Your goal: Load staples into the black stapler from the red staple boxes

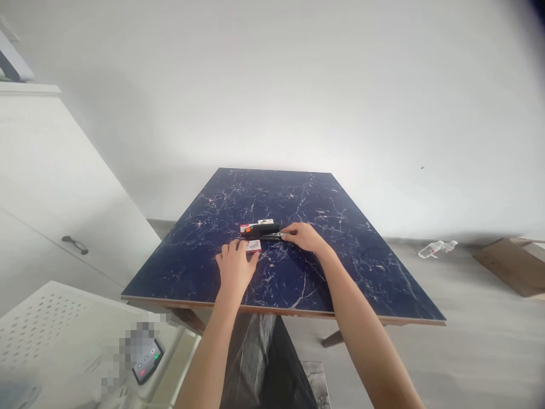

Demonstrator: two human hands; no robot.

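A black stapler with an orange part at its left end lies on the dark blue marbled table. My right hand is at the stapler's right end, fingertips pinched on its silver metal part. Just in front of the stapler, my left hand has its thumb and fingers around a small red-and-white box, which rests at table level. Another red-and-white box shows partly behind the stapler's left end, and a small white piece sticks out behind it. The stapler hides most of both.
A white cabinet with a dark handle stands at the left. Nearer, a phone lies on a pale perforated surface. On the floor at the right are a clear plastic item and a cardboard box. A wall stands behind the table.
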